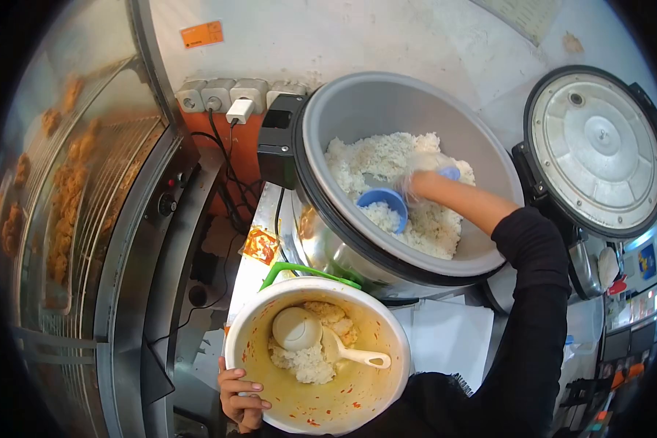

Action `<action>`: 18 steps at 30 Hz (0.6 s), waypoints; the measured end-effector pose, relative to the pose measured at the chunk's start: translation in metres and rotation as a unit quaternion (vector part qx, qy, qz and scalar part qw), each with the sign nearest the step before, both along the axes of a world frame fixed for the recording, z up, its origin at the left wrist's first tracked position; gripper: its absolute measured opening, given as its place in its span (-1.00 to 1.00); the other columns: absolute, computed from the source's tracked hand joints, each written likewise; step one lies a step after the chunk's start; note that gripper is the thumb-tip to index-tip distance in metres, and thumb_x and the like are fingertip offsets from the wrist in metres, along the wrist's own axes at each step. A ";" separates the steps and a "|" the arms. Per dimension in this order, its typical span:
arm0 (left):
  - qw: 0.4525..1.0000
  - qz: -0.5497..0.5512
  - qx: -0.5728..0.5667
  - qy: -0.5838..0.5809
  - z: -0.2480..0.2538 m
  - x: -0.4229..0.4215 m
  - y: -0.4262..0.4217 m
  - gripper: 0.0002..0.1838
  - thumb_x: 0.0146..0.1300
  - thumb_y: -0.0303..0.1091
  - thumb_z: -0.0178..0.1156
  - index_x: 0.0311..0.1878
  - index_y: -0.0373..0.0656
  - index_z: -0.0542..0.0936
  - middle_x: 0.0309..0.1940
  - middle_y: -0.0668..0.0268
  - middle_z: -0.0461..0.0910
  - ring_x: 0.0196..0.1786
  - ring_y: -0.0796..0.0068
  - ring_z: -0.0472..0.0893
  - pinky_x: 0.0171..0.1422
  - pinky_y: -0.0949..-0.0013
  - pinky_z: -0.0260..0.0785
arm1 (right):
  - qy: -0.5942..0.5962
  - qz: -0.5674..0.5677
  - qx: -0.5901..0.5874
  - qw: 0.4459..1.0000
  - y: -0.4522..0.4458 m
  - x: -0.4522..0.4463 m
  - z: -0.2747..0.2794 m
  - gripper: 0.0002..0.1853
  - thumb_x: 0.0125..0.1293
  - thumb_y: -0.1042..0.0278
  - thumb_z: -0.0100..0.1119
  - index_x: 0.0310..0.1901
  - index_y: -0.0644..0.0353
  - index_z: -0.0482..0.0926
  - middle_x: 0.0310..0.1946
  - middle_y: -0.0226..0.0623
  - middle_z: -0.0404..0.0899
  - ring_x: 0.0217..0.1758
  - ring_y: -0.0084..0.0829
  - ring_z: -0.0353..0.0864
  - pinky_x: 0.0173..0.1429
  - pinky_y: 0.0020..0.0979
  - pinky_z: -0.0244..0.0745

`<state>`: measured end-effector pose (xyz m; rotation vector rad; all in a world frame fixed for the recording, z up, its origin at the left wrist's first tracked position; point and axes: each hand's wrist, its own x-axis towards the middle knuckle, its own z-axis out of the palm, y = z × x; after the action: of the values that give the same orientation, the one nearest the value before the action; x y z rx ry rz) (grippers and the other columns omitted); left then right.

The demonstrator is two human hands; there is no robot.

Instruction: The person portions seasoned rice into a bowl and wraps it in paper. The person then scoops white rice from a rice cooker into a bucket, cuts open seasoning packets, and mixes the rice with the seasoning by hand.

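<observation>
Cabinet: One glass-fronted cabinet (pixel 113 292) displays browned food (pixel 69 212) on racks at far left, the pieces too crowded to count.
Wall: Four sockets (pixel 248 93) line up below one orange card (pixel 202 34).
Left hand: The bare left hand (pixel 242 398) is clamped on the bucket's near-left rim, fingers curled over the edge, well apart from the other hand.
Packet: One red-and-orange packet (pixel 260 246) lies on the tabletop (pixel 250 281), near the bucket.
Bucket: One white bucket (pixel 396 328) with a green handle (pixel 310 269) contains one pale bowl (pixel 297 328), one cream scoop (pixel 361 357) and a modest clump of rice (pixel 310 365); red flecks dot its wall.
Cooker: One large cooker (pixel 416 82) stands open behind the bucket, holding what looks like far more rice than the bucket does. By that measure, a small share is in the bucket and the bulk is in the cooker.
Blue scoop: One blue scoop (pixel 383 198) sits in the cooker's rice, partly filled.
Right hand: The right hand (pixel 423 184), in clear plastic, reaches into the cooker just beside the blue scoop; blur hides whether its fingers are closed.
Lid: One round lid (pixel 602 139) stands raised at right.
</observation>
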<state>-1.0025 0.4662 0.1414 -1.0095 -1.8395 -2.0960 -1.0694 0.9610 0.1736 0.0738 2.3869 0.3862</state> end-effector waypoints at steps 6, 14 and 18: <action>1.000 -0.002 -0.025 -0.012 -0.001 0.001 -0.001 -0.79 -0.01 -0.33 0.08 -0.72 0.09 0.38 -0.48 0.44 0.41 -0.03 0.39 0.31 0.38 0.04 -0.35 | 0.009 0.028 -0.130 0.991 0.013 0.014 -0.025 -0.77 -0.01 0.30 0.02 -0.38 0.27 0.54 -0.41 -0.05 0.54 -0.41 -0.17 0.50 -0.33 -0.26 0.42; 1.000 -0.005 0.009 0.019 -0.018 -0.005 -0.008 -0.79 -0.01 -0.34 0.08 -0.72 0.07 0.39 -0.46 0.41 0.42 -0.01 0.37 0.30 0.38 0.03 -0.36 | 0.028 0.051 -0.149 0.987 -0.050 0.011 0.032 -0.75 0.05 0.25 -0.01 -0.38 0.25 0.55 -0.40 -0.08 0.55 -0.37 -0.22 0.52 -0.29 -0.30 0.43; 1.000 -0.011 0.009 0.013 -0.020 -0.006 -0.010 -0.80 -0.02 -0.36 0.07 -0.72 0.07 0.39 -0.45 0.39 0.42 0.01 0.36 0.30 0.38 0.04 -0.36 | -0.107 0.034 -0.166 0.980 -0.061 0.010 0.050 -0.70 0.12 0.19 -0.05 -0.29 0.24 0.55 -0.33 -0.11 0.55 -0.37 -0.25 0.52 -0.29 -0.30 0.45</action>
<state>-1.0083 0.4564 0.1218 -1.0529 -1.8025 -2.0971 -1.0595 0.9003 0.2238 -0.1933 2.2112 0.0196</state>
